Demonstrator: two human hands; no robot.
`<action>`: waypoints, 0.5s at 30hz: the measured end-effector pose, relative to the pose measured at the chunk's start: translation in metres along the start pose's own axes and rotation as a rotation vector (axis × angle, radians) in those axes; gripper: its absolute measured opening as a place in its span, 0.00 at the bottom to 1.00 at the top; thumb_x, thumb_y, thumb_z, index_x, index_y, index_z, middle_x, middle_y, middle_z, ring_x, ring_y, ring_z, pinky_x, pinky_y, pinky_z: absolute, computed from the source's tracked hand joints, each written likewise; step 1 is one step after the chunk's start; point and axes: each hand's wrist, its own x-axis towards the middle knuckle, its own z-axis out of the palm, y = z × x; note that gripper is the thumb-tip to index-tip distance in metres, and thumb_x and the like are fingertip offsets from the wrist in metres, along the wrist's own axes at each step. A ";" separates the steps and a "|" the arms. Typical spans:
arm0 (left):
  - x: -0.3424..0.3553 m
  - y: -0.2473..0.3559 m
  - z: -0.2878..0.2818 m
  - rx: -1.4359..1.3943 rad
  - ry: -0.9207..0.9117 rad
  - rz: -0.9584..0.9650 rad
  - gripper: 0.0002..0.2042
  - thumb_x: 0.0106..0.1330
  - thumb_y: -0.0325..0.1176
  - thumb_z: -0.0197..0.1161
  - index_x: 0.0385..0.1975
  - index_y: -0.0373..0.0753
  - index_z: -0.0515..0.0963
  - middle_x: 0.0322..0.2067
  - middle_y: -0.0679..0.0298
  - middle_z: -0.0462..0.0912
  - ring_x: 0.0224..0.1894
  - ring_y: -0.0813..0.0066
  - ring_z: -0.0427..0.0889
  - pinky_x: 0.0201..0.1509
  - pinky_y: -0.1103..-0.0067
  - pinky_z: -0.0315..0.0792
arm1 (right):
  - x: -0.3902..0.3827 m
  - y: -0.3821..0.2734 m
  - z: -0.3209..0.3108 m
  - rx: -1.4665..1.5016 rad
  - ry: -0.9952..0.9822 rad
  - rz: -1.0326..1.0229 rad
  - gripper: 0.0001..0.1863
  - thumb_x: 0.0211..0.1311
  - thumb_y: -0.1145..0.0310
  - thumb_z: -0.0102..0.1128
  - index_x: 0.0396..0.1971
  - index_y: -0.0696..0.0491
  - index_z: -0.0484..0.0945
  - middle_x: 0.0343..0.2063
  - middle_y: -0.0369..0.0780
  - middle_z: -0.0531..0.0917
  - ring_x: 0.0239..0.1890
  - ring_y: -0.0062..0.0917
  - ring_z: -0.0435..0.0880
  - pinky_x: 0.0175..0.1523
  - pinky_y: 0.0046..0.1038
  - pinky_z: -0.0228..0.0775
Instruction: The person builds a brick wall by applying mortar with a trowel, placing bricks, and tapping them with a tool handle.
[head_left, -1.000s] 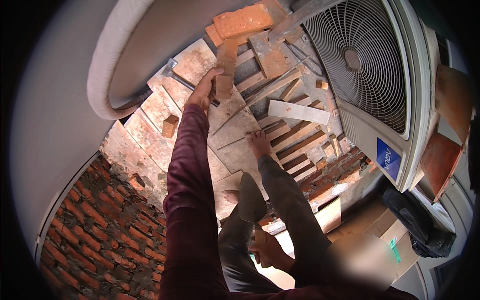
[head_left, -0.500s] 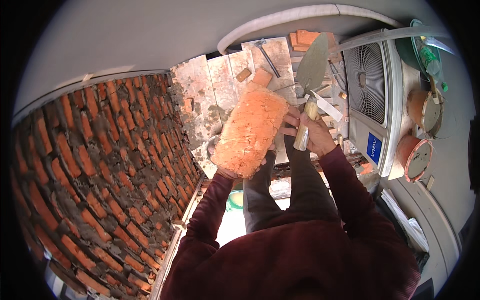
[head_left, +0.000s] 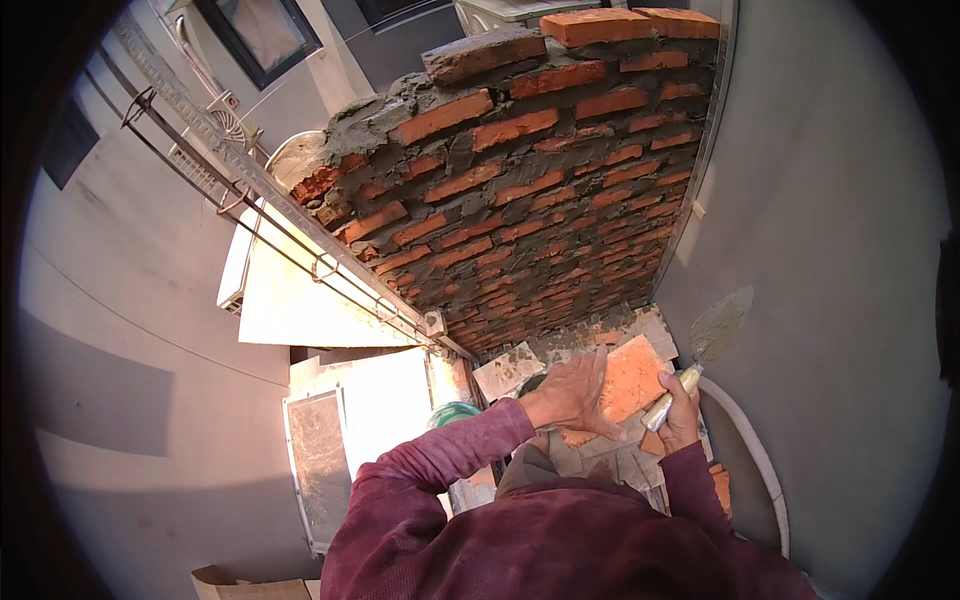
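My left hand (head_left: 578, 395) is stretched out with its fingers spread, against or just beside the left side of an orange brick (head_left: 636, 378). On the brick's right side, my right hand (head_left: 681, 418) is closed round the handle of a pointed trowel (head_left: 722, 326), whose grey blade points up and away. The brick is tilted in front of me between both hands; whether right-hand fingers support it from below is hidden. Beyond them rises a brick wall (head_left: 530, 190) with grey mortar in its joints. Several bricks (head_left: 596, 27) lie along its top, one coated in grey mortar.
A metal upright (head_left: 270, 200) with thin rods runs along the wall's left end. My left sleeve partly hides a green bucket (head_left: 453, 413). On the right, a white pipe (head_left: 750, 430) curves beside a grey wall (head_left: 830, 250). Stained boards (head_left: 510, 370) lie at the brick wall's foot.
My view has swung left and up to the brick wall. The left hand, earlier under the brick, now spreads at its side. The trowel stays in my right hand.
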 end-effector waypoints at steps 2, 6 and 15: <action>-0.020 0.012 -0.009 0.189 0.298 -0.075 0.68 0.36 0.69 0.75 0.73 0.30 0.49 0.57 0.42 0.66 0.57 0.48 0.68 0.57 0.59 0.67 | 0.002 -0.017 0.058 -0.025 -0.082 -0.071 0.16 0.57 0.78 0.66 0.43 0.56 0.70 0.35 0.40 0.80 0.34 0.25 0.85 0.36 0.30 0.84; -0.031 -0.038 -0.030 0.087 0.677 -0.106 0.63 0.35 0.54 0.78 0.74 0.35 0.51 0.58 0.41 0.65 0.57 0.45 0.67 0.59 0.57 0.65 | 0.014 -0.019 0.140 -0.073 -0.257 -0.129 0.17 0.58 0.76 0.69 0.43 0.56 0.70 0.37 0.40 0.79 0.36 0.24 0.84 0.36 0.29 0.84; -0.109 -0.131 -0.330 0.248 0.655 0.057 0.56 0.32 0.46 0.75 0.73 0.49 0.61 0.63 0.50 0.65 0.65 0.50 0.66 0.70 0.62 0.63 | -0.004 -0.079 0.229 -0.318 -0.571 -0.439 0.19 0.72 0.57 0.58 0.46 0.55 0.63 0.24 0.40 0.78 0.13 0.18 0.76 0.14 0.20 0.70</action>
